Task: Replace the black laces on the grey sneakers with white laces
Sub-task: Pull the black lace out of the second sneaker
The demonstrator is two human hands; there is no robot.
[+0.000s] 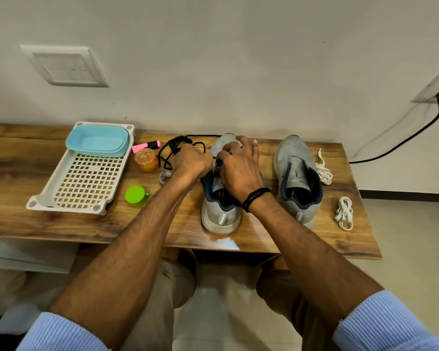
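Apparently the unlacing step is in hand: the left hand [190,160] has its fingers closed around the black lace [179,145], and the right hand [238,171] holds the grey sneaker [219,216], fingers curved over its front. The other sneaker [297,173] stands already bare, with the white laces [323,169] just beside it. Next, probably, the black lace must be pulled fully free, then a white one threaded. Everything lies on a wooden table [23,160] against a plain wall [213,59], a white tray [86,178] at the left.
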